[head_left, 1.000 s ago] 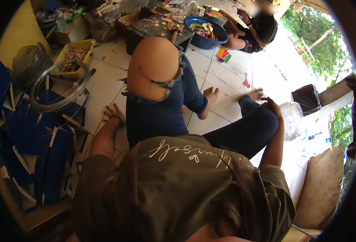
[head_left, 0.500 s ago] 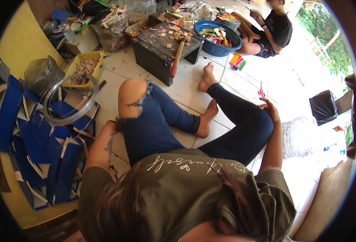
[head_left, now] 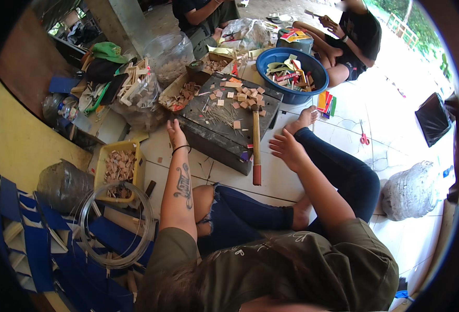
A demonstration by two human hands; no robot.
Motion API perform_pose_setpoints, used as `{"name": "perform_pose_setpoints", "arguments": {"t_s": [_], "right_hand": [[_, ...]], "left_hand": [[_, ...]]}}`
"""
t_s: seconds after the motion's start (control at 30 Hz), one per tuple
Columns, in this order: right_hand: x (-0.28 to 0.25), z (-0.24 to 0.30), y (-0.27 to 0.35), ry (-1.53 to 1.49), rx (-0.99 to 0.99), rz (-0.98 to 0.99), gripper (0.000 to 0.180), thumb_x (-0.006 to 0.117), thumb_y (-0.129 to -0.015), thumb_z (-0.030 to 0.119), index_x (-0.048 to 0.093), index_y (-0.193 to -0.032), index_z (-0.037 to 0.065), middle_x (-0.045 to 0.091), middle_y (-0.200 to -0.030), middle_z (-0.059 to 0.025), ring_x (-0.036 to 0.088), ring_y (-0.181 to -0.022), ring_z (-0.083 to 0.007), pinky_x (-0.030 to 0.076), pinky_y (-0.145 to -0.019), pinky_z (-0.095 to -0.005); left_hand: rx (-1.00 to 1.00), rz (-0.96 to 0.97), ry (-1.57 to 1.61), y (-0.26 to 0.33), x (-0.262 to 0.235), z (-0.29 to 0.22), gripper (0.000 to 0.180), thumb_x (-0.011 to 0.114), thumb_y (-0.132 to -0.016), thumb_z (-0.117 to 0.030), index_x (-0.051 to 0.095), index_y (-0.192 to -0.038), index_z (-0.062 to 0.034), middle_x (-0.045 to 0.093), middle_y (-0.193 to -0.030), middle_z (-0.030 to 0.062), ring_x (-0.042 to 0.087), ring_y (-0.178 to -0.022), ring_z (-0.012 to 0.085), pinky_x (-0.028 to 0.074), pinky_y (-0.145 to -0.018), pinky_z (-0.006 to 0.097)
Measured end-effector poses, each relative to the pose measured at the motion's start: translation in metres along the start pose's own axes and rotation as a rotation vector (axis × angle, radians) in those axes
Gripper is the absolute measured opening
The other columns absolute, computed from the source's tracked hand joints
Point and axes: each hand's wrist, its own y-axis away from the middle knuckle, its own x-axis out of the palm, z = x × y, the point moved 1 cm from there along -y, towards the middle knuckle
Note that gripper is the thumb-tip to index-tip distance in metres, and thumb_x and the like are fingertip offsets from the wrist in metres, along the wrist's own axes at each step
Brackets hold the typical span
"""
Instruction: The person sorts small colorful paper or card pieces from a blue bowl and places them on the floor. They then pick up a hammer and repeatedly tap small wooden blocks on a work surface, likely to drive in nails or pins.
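The hammer point(head_left: 256, 140) is lying on the low black table point(head_left: 214, 146), between my two hands and nearer the right, its handle jutting past the table's near edge toward me. My right hand point(head_left: 288, 151) is hovering just right of that handle, wide open, fingers spread, grasping nothing. My left hand point(head_left: 176, 136) is resting in the air or against the table's near left corner (I cannot tell which), its fingers loosely extended and holding nothing that shows. Small wooden squares point(head_left: 248, 96) are lying around the hammer's head, beyond and between my hands; thin sticks point(head_left: 214, 115) are scattering nearer the left one. Left of my left hand, a yellow tub point(head_left: 101, 166) is holding wood pieces, with a wire coil point(head_left: 120, 260) lying nearer me. Beyond my right hand, a blue basin point(head_left: 287, 95) is standing; red-handled scissors point(head_left: 364, 139) are lying to its right.
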Motion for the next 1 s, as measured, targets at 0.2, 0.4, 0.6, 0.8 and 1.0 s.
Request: {"name": "perform_pose_setpoints", "arguments": {"t_s": [0.2,0.4,0.6,0.8,1.0], "right_hand": [[0.023,-0.02,-0.054,-0.27,-0.014,-0.196,0.072,0.048,-0.08,0.066,0.048,-0.116,0.003,0.047,-0.128,-0.0204,0.048,-0.111,-0.0326,0.035,-0.098,-0.0419],[-0.062,0.032,-0.058,-0.098,-0.115,-0.077,0.094,0.032,-0.079,0.075,0.037,-0.134,-0.001,0.044,-0.124,-0.0209,0.047,-0.103,-0.0311,0.036,-0.096,-0.0396],[-0.147,0.075,0.015,0.32,-0.283,-0.166,0.069,0.036,-0.089,0.059,0.048,-0.127,0.002,0.058,-0.112,-0.0163,0.052,-0.107,-0.0254,0.039,-0.09,-0.0362],[-0.152,0.006,0.148,0.959,-1.006,-0.478,0.014,0.057,-0.084,0.009,0.059,-0.095,0.001,0.059,-0.091,-0.0121,0.059,-0.082,-0.0256,0.046,-0.069,-0.036],[-0.081,-0.097,0.064,1.945,0.001,0.513,0.033,0.055,-0.079,0.019,0.06,-0.107,0.002,0.06,-0.11,-0.0204,0.058,-0.103,-0.033,0.045,-0.086,-0.0409]], "left_hand": [[0.056,-0.013,-0.151,0.009,0.002,0.006,0.066,0.031,-0.094,-0.053,0.043,-0.129,0.0022,0.048,-0.129,0.0224,0.046,-0.12,0.0358,0.034,-0.099,0.039],[0.292,0.047,-0.175,0.149,0.009,-0.011,0.059,0.034,-0.095,-0.048,0.049,-0.116,0.0044,0.057,-0.109,0.0243,0.053,-0.105,0.0372,0.039,-0.091,0.038],[0.196,0.319,-0.228,0.235,0.0,-0.007,0.053,0.034,-0.097,-0.042,0.047,-0.12,0.0044,0.056,-0.11,0.0201,0.055,-0.101,0.0309,0.041,-0.088,0.035],[0.631,0.359,-0.401,0.287,-0.019,-0.028,0.046,0.054,-0.09,-0.024,0.044,-0.126,0.0031,0.051,-0.121,0.0217,0.051,-0.109,0.0365,0.04,-0.094,0.04],[1.012,0.437,-0.82,0.352,-0.019,-0.06,0.05,0.062,-0.081,-0.02,0.047,-0.125,-0.0005,0.048,-0.125,0.0182,0.047,-0.114,0.0347,0.035,-0.099,0.041]]}}
